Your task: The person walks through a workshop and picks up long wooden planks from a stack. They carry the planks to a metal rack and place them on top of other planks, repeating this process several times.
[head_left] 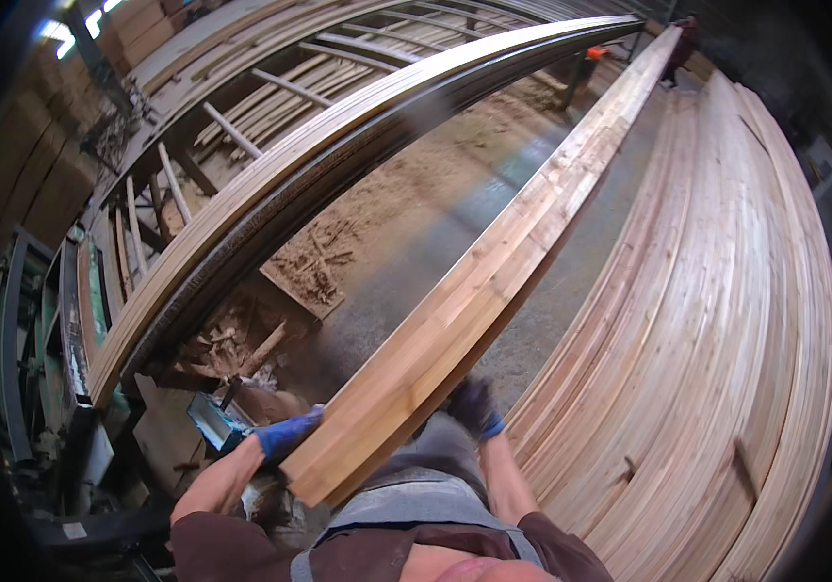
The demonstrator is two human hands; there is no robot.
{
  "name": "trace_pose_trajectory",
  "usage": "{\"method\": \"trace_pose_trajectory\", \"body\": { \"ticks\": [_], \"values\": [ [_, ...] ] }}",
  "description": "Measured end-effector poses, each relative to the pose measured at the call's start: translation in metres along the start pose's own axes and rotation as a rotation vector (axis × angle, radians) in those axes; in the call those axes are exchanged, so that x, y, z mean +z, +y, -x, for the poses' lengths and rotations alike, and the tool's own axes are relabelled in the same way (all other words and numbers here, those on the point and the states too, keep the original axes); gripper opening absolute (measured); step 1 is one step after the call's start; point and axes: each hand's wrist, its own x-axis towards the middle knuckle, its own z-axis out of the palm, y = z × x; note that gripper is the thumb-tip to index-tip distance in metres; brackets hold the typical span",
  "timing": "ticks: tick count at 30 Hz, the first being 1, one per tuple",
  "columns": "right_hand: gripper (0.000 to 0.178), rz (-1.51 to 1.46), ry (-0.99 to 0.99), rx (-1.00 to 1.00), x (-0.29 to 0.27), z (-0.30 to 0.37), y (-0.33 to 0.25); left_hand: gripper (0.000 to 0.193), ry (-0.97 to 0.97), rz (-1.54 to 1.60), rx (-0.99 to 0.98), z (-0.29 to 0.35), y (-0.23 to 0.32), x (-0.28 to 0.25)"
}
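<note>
A long bundle of wooden boards (455, 315) slants across the middle, its near end just in front of my body. My left hand (287, 434), in a blue glove, holds the left edge near that end, with the fingertips hidden by the wood. Close to the right edge of the boards is my right hand (475, 407), in a dark glove with a blue cuff. Its fingers are dark and blurred, so their grip does not show. At the far end of the boards stands another person (683, 47), small and dim.
A wide stack of long planks (687, 320) fills the right side. To the left, more long boards (270, 175) lie on a dark machine bed beside a rack with rollers (231, 129). Wood scraps (314, 267) and sawdust cover part of the floor. Green metal machinery (47, 320) stands far left.
</note>
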Motion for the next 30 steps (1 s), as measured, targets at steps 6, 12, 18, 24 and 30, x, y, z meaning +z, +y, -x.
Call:
{"method": "trace_pose_trajectory", "body": {
  "ticks": [6,12,18,24,30],
  "values": [
    [0.098,0.213,0.355,-0.386,-0.006,-0.165,-0.177,0.069,0.252,-0.275,-0.251,0.036,0.033,-0.049],
    [0.071,-0.033,0.209,-0.148,0.08,-0.214,-0.136,0.069,0.205,-0.548,-0.214,-0.014,0.074,-0.156],
    [0.043,0.04,0.154,-0.053,0.153,-0.318,-0.043,0.03,0.261,-0.501,0.332,-0.074,0.247,-0.236],
    [0.032,-0.087,-0.176,0.005,0.303,-0.451,0.058,0.023,0.529,-0.816,0.574,0.077,0.313,-0.418],
    [0.044,-0.008,-0.493,-0.026,0.418,-0.571,0.162,0.047,0.837,-0.845,0.565,0.146,0.335,-0.58]
  ]
}}
